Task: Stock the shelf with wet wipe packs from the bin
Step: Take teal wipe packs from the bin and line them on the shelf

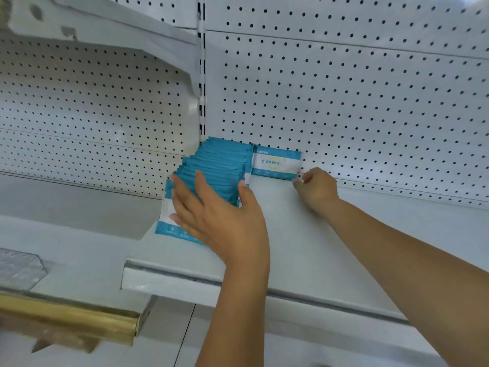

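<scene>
A row of several blue-and-white wet wipe packs stands on edge on the white shelf, running from the back wall toward the front. My left hand lies flat against the front pack with fingers straight and thumb on the row's right side. One more pack stands upright against the back wall, just right of the row. My right hand has its fingers curled at that pack's lower right corner; whether it pinches the pack is unclear. The bin is not in view.
White pegboard backs the shelf. A slotted upright divides it from the left bay, whose shelf sits lower. A gold price rail and a clear plastic piece are at lower left.
</scene>
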{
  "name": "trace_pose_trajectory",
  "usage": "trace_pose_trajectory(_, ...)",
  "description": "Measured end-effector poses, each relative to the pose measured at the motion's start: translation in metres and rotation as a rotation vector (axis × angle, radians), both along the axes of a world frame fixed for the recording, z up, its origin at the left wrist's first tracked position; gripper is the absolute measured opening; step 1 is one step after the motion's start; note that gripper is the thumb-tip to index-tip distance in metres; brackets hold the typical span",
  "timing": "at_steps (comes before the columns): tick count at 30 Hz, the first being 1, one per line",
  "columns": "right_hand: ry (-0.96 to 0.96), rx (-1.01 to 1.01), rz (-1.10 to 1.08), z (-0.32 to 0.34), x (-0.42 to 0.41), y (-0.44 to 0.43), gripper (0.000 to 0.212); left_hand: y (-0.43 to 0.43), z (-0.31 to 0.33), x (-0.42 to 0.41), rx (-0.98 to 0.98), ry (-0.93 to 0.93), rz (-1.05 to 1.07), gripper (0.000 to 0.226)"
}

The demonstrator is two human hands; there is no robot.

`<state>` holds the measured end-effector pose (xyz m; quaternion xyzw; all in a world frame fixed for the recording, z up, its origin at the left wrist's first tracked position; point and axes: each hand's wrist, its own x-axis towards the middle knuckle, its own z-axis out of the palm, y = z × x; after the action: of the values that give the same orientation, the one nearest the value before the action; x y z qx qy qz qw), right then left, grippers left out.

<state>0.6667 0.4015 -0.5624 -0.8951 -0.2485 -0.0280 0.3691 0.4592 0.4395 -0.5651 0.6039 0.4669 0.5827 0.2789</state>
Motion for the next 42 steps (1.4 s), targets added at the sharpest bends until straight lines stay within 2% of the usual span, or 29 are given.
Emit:
trace_pose_trajectory(6, -0.188, -0.264, 0.232, 0.006, -0.032, -0.08, 0.048, -0.036, -0.007, -0.002, 0.169, 0.034, -0.168, 0.051)
trace_pose_trajectory(9, -0.236, -0.371, 0.258, 0.009, -0.043, -0.129, 0.056, -0.058, -0.01, 0.0, 0.27, 0.068, -0.237, 0.04)
trace_pose_trajectory(12, -0.281, -0.433, 0.235, 0.013, -0.049, -0.18, 0.06, -0.078, -0.012, 0.005, 0.328, 0.152, -0.37, 0.041)
trace_pose_trajectory(20, -0.276, -0.418, 0.127, 0.013, -0.061, -0.303, 0.063, -0.14, -0.021, 0.024, 0.408, 0.42, -0.789, 0.052)
trace_pose_trajectory(27, -0.306, -0.317, -0.089, 0.0, -0.086, -0.417, 0.059, -0.236, -0.011, 0.055, 0.572, 0.472, -1.075, 0.049)
trace_pose_trajectory(34, -0.139, -0.274, -0.373, -0.039, -0.124, -0.541, 0.059, -0.342, -0.03, 0.072, 0.653, 0.415, -1.307, 0.04)
trace_pose_trajectory(37, 0.01, -0.365, -0.418, -0.073, -0.133, -0.584, 0.059, -0.371, -0.066, 0.08, 0.745, 0.511, -1.418, 0.038)
trace_pose_trajectory(42, 0.218, -0.479, -0.432, -0.124, -0.126, -0.629, 0.061, -0.389, -0.116, 0.088, 0.831, 0.772, -1.611, 0.05)
